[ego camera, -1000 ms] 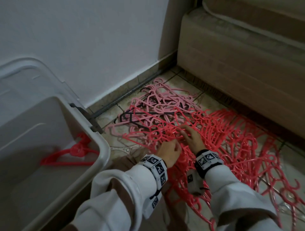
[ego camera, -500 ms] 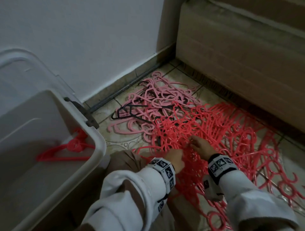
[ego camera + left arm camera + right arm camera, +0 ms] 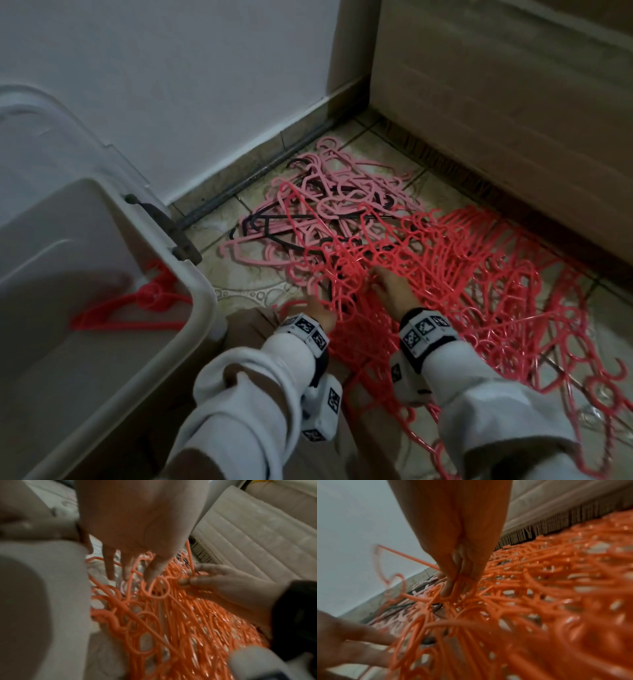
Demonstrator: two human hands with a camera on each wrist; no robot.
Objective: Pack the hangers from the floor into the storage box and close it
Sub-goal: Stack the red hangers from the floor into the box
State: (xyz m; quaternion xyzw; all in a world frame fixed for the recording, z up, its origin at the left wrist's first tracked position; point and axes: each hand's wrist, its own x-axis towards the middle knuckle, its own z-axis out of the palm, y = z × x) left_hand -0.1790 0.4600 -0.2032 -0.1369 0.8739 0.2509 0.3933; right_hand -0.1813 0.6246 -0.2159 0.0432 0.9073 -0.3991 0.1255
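Note:
A big tangled pile of red hangers (image 3: 479, 274) covers the tiled floor, with pink hangers (image 3: 329, 192) and a few black hangers (image 3: 274, 236) behind it by the wall. The grey storage box (image 3: 202, 298) stands open at the left with some red hangers (image 3: 137, 308) inside. My right hand (image 3: 387, 289) is sunk into the near edge of the pile; its thumb and fingers (image 3: 448, 588) pinch a bunch of red hangers (image 3: 464, 588). My left hand (image 3: 317, 313) lies beside it, fingers (image 3: 150, 574) straight and spread, their tips poking among the hanger loops (image 3: 154, 591).
The box's lid (image 3: 51, 137) leans back against the white wall (image 3: 171, 85). A beige upholstered base (image 3: 513, 120) borders the pile at the right and back. My knee (image 3: 250, 329) is between the box and the pile. Bare tile (image 3: 246, 284) shows near the box corner.
My left hand has slid a little left, away from my right hand, and its fingers have straightened. My right hand stays dug into the red pile.

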